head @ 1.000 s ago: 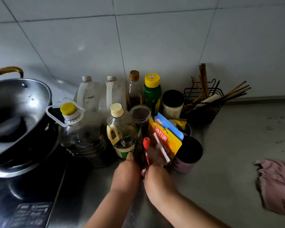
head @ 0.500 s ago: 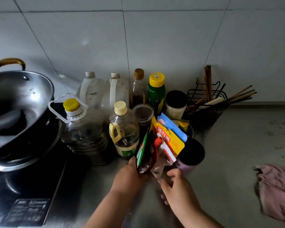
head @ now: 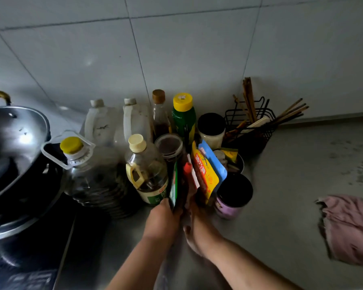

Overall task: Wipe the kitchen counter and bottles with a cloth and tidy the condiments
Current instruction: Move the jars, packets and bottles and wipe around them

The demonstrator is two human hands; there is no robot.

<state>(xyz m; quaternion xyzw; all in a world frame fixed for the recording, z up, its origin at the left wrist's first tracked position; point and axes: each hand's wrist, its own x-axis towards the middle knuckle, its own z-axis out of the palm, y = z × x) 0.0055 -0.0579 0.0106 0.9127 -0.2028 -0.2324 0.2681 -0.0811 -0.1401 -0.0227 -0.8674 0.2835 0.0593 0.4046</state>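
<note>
Condiment bottles and jars crowd the back of the steel counter (head: 281,195). My left hand (head: 162,220) grips the bottom of a dark sauce packet with a green edge (head: 175,185), held upright. My right hand (head: 197,222) holds the lower end of a red-topped packet (head: 190,174) beside it, against a yellow packet (head: 203,174) and a blue one (head: 213,162). A small oil bottle with a cream cap (head: 145,174) stands just left of my hands. A purple jar with a black lid (head: 232,195) stands just right. The pink cloth (head: 348,227) lies crumpled at the right, untouched.
A steel wok (head: 11,147) sits on a black cooktop (head: 25,258) at the left. A big oil jug with a yellow cap (head: 88,174) stands beside it. Two white jugs (head: 99,126), a green bottle (head: 183,120) and a wire chopstick basket (head: 254,130) line the tiled wall.
My right hand has come back from an open reach and closed in on the packets beside my left hand. The packets now stand more upright against the yellow one.
</note>
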